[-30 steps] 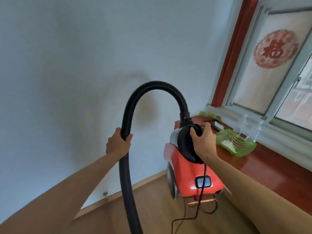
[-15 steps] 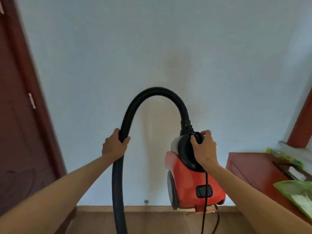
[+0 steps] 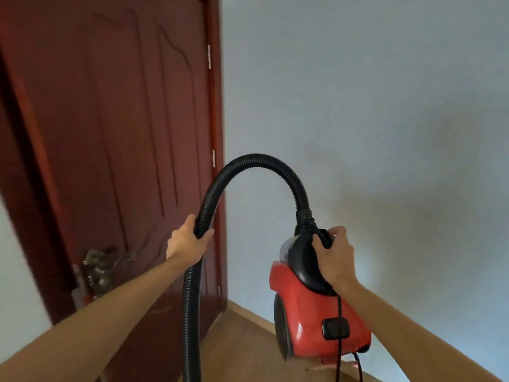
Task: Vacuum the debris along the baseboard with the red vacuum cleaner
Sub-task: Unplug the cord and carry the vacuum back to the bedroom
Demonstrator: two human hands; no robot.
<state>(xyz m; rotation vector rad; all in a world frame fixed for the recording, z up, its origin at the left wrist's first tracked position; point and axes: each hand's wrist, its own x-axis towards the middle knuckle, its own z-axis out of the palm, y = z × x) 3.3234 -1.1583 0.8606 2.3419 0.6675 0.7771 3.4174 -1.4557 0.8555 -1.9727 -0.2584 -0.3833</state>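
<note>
Above the wooden floor [image 3: 248,351], right hand [image 3: 334,257] grips the red vacuum cleaner [image 3: 311,318] by its black handle (lifted); left hand [image 3: 187,242] grips the hose [image 3: 256,161].

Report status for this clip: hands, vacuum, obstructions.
Left-hand grip around black hose. Right-hand grip on top handle of red vacuum cleaner. Baseboard ahead, no debris visible, nothing blocking.
</note>
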